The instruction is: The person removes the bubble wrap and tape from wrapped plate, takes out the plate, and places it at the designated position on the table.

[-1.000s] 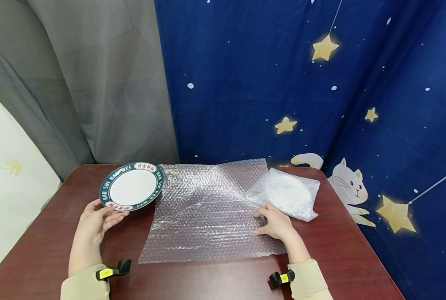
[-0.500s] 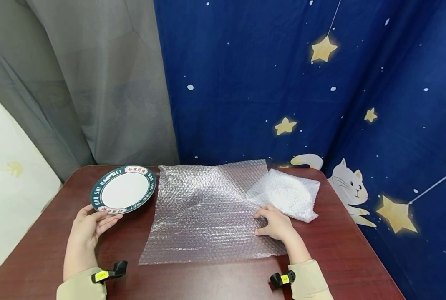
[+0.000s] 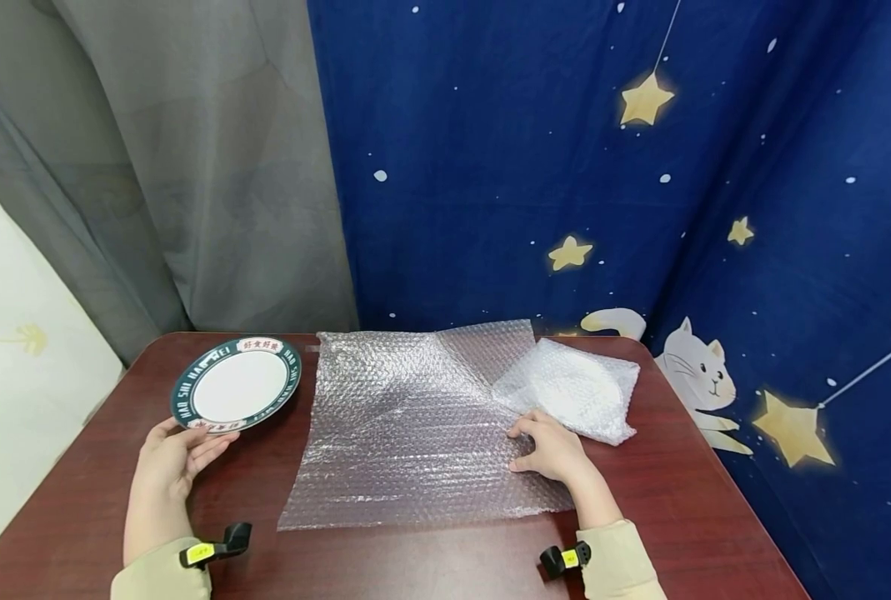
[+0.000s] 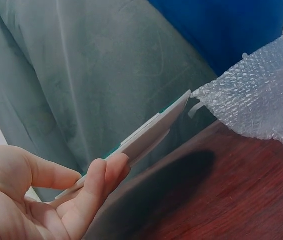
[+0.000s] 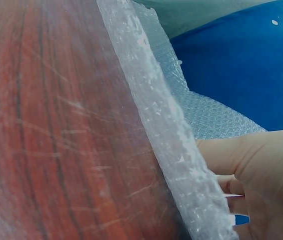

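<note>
My left hand (image 3: 163, 467) pinches the lower left rim of a plate (image 3: 238, 387), thumb on top and fingers beneath. The plate is white in the middle, with a dark green lettered border. In the left wrist view the plate (image 4: 149, 134) tilts above the table, its shadow below it. A wide sheet of clear bubble wrap (image 3: 407, 433) lies spread at the middle of the table. My right hand (image 3: 553, 448) rests on the right part of this sheet, fingers loosely bent and thumb apart from them. In the right wrist view the thumb touches the bubble wrap (image 5: 174, 145).
A flat packet in bubble wrap (image 3: 576, 390), with something round and white inside, lies just beyond my right hand. It meets the sheet's right side. The dark red wooden table (image 3: 430, 567) ends at grey and blue curtains (image 3: 490, 167).
My left hand has moved left with the plate, away from the bubble wrap's left edge, and slightly nearer to me. The right hand and the sheet have stayed in place.
</note>
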The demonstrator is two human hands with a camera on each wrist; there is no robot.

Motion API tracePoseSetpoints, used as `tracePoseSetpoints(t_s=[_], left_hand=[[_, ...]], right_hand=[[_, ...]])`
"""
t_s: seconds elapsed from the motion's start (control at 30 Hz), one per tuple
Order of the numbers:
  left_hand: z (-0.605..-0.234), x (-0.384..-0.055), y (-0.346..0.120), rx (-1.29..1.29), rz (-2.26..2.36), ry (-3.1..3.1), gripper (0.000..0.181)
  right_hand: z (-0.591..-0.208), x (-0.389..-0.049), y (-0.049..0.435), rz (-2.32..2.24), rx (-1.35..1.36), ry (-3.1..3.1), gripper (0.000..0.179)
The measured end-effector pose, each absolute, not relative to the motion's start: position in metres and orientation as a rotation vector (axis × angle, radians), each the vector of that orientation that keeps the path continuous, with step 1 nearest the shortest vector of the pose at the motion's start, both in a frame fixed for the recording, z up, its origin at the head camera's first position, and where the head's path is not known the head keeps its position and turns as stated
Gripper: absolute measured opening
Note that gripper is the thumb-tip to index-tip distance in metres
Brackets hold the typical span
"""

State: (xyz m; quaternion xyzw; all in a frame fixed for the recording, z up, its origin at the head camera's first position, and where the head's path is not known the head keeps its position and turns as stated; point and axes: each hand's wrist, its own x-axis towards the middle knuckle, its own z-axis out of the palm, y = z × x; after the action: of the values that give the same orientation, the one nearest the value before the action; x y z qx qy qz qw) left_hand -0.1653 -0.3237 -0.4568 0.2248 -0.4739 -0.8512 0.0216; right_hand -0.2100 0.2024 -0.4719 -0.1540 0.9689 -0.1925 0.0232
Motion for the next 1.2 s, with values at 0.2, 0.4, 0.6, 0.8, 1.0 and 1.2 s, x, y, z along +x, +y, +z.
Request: tracePoseSetpoints(t_s=[0.2,0.4,0.6,0.8,1.0,1.2], left_hand=[[-0.461,-0.166,-0.325,0.738,-2.631,-1.456,0.067],[-0.464,-0.167,-0.326,0.830,-2.623,-1.412,0.069],[-0.466,-0.168,-0.325,0.895,-2.616,-1.371,0.073],[-0.470,-0.170,-0.324,0.920,-2.604,-1.371,0.079],[-0.475,-0.172,-0.323,0.913,-2.606,-1.340,0.078],[-0.478,-0.173,-0.323,0.920,-2.596,-1.334,0.075]], right_hand=[[-0.472,-0.210,0.202,-0.598,-0.477,3.004,0.041],[-0.472,-0.210,0.202,-0.605,-0.477,3.004,0.041],[-0.473,-0.211,0.203,-0.605,-0.478,3.006,0.041],[-0.474,-0.211,0.203,-0.604,-0.480,3.008,0.041],[-0.474,-0.211,0.203,-0.606,-0.485,3.007,0.040],[-0.474,-0.211,0.203,-0.607,-0.498,3.008,0.040]])
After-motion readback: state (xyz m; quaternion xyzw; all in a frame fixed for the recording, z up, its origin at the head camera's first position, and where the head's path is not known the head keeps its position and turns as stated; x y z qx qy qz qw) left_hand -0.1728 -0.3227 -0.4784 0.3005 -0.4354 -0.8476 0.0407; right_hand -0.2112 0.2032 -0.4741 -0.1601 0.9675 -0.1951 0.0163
